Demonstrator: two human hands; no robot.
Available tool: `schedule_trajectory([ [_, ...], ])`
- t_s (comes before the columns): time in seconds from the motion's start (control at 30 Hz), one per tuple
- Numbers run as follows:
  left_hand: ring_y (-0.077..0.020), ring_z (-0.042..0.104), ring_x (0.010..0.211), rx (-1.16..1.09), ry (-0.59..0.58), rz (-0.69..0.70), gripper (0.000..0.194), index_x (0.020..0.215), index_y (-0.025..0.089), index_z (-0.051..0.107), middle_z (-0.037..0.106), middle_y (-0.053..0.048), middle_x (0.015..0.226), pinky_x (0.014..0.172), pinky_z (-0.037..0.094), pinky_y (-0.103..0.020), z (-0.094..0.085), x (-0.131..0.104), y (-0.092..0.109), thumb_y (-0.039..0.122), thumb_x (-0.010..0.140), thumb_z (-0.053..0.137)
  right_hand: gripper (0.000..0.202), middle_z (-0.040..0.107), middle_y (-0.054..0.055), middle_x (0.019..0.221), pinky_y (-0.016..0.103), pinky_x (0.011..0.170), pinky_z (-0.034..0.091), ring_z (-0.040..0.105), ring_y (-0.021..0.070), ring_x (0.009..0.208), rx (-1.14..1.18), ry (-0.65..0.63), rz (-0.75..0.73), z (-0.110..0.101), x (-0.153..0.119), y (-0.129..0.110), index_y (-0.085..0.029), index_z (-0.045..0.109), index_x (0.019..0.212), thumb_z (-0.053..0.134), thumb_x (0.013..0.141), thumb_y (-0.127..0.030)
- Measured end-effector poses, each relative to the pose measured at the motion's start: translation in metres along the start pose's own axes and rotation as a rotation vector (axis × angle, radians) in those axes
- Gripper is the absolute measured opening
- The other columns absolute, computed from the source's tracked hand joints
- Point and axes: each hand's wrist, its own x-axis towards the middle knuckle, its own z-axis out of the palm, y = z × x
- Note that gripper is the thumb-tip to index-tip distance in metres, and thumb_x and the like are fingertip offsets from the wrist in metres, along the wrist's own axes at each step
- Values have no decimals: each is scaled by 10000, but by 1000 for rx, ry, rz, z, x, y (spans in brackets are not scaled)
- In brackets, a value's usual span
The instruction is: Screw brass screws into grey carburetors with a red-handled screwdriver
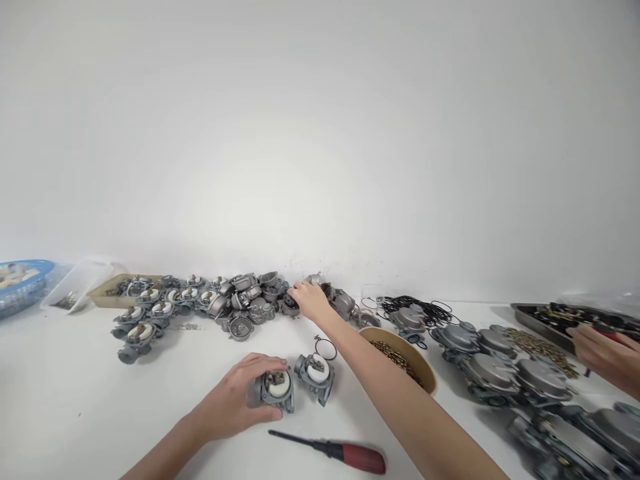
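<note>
Left hand (240, 397) grips a carburetor (277, 387); right hand's (309, 301) hold unclear, and reaching could topple piled metal bowls (245, 293).

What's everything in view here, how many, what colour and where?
Wall: one, white, behind
Table: one, white, below
Basket: one, blue, far left
Box: one, clear, left
Tray: one, tan, left
White-ringed parts: several, grey, left; two front centre
Cups: many, grey, back centre
Rings: many, black, mostly back right
Bowl: one, tan, right, holding screws
Loose screws: many, brassy, right
Capped parts: several, grey, right
Pan: one, dark, far right
Screwdriver: one, red-black, front
Another person's hand: one, far right
Your left hand: one, on a white-ringed part
Your right hand: one, at cups
</note>
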Motion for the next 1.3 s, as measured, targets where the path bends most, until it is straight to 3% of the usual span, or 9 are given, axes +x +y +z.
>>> schedule_trajectory([
  [0.13, -320, 495, 1415, -73, -22, -81, 605, 1473, 358, 552, 570, -51, 1516, 1216, 372, -470, 0, -2, 3, 540, 922, 721, 355, 645, 108, 1297, 460, 957, 582, 663, 243, 1125, -1, -8, 7, 3, 1, 4, -156, 624, 1287, 652, 1000, -362],
  [0.27, -337, 456, 1444, -116, -5, -208, 609, 1510, 388, 503, 512, -38, 1573, 1212, 376, -512, 2, -5, 1, 536, 947, 682, 358, 638, 113, 1315, 473, 980, 570, 654, 251, 1152, 116, 27, 50, -15, -7, 10, -153, 626, 1288, 655, 997, -361],
  [0.4, -325, 494, 1413, -190, 46, -209, 577, 1474, 357, 531, 513, -55, 1564, 1180, 427, -515, 1, -3, -1, 449, 932, 705, 363, 619, 126, 1385, 534, 1092, 494, 603, 283, 1268, 398, 111, 146, -45, -24, 8, -169, 614, 1333, 638, 1004, -321],
  [0.5, -320, 512, 1403, -270, 88, -156, 495, 1390, 304, 598, 565, -83, 1512, 1131, 482, -493, -2, 1, 1, 426, 922, 707, 405, 630, 142, 1419, 474, 1133, 476, 601, 272, 1304, 706, 131, 224, -67, -42, 0, -192, 593, 1393, 623, 997, -275],
  [0.63, -318, 594, 1324, -354, 112, -154, 468, 1309, 255, 623, 675, -116, 1380, 1070, 519, -479, -5, 4, 1, 416, 888, 752, 479, 691, 185, 1326, 356, 908, 605, 714, 252, 1124, 1123, -20, 269, -83, -69, -12, -138, 635, 1346, 727, 910, -313],
  [0.83, -303, 689, 1159, -453, 132, -172, 614, 1355, 232, 561, 719, -125, 1320, 971, 555, -441, -2, 7, -5, 431, 833, 817, 424, 745, 160, 1134, 238, 637, 586, 722, 139, 758, 1513, -338, 265, -94, -96, -28, -100, 717, 1171, 814, 793, -267],
  [1.03, -244, 735, 893, -504, 155, -162, 588, 1317, 205, 588, 799, -88, 1106, 815, 556, -368, 0, 10, -5, 317, 795, 836, 229, 731, 37, 793, 140, 516, 514, 673, 80, 596, 1643, -579, 264, -97, -100, -42, -118, 746, 943, 823, 739, -189],
  [1.17, -220, 727, 827, -539, 158, -117, 483, 1294, 183, 645, 814, -68, 1005, 745, 548, -321, 2, 11, -2, 259, 835, 776, 167, 723, 13, 726, 138, 497, 530, 636, 62, 518, 1651, -671, 276, -92, -100, -47, -127, 746, 898, 790, 741, -162],
  [1.3, -243, 735, 860, -524, 157, -111, 490, 1312, 179, 656, 814, -75, 995, 773, 565, -345, 0, 11, -1, 274, 846, 774, 164, 737, 9, 748, 155, 538, 565, 647, 63, 531, 1644, -696, 287, -85, -100, -48, -142, 748, 904, 768, 743, -163],
])
